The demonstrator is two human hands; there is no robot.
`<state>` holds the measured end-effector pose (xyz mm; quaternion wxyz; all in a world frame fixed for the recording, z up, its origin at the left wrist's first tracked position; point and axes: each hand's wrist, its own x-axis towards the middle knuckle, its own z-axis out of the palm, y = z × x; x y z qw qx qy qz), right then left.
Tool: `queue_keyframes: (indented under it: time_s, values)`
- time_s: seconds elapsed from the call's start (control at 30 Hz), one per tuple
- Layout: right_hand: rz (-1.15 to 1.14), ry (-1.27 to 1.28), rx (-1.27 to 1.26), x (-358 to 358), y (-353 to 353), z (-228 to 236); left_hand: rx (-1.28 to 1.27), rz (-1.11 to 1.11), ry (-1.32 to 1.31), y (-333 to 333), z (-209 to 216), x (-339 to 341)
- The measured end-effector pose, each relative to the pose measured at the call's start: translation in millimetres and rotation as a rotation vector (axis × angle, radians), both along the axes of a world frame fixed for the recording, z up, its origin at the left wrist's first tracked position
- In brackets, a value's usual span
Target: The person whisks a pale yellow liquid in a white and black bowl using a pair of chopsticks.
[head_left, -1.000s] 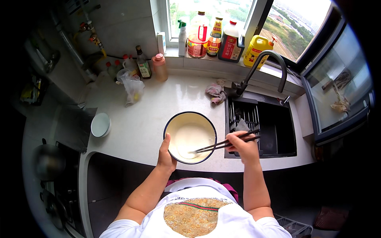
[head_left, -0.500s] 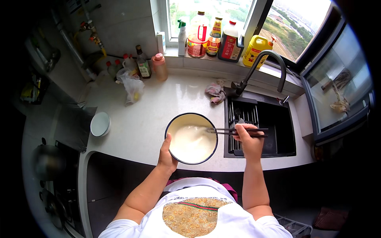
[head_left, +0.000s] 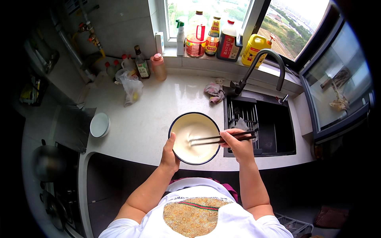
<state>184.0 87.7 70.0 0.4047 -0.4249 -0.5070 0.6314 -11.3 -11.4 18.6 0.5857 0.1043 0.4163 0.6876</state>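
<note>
A round, dark-rimmed bowl [head_left: 214,123] stands near the front edge of the counter, tilted a little, with a pale creamy batter [head_left: 186,144] inside. My left hand [head_left: 170,154] is closed on the bowl's left side, its thumb over the rim. In my right hand [head_left: 238,146] a pair of dark chopsticks [head_left: 212,139] is pinched. Their tips dip into the batter near the bowl's middle, and their back ends reach out over the sink.
A black sink [head_left: 283,131] with a metal drain rack [head_left: 248,113] and a curved faucet [head_left: 279,65] lies to the right. Behind the bowl is a crumpled cloth [head_left: 214,93]. A white bowl [head_left: 100,125] stands at left. Bottles line the windowsill; a plastic bag [head_left: 131,88] rests at the back left.
My right hand has moved left and slightly down, carrying the chopstick tips from the bowl's right side to its middle. The bowl and my left hand have shifted slightly right.
</note>
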Motion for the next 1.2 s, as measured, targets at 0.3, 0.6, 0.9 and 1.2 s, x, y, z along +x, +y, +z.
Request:
queue_keyframes:
  time_s: [0.3,0.6,0.9,1.2]
  values:
    - [-0.135,0.089,-0.289,19.8,8.4,-40.2,-0.13,0.046,0.092,-3.0,-4.1,-12.0]
    - [-0.239,0.251,-0.292,21.3,13.6,-57.6,-0.13,0.115,0.077,0.6,-6.3,-9.8]
    - [-0.095,0.145,-0.323,21.4,10.1,-54.0,-0.153,0.086,0.085,-3.1,-8.7,-8.0]
    - [-0.024,0.131,-0.383,21.8,9.3,-52.6,-0.144,0.096,0.078,-2.8,-8.9,-8.8]
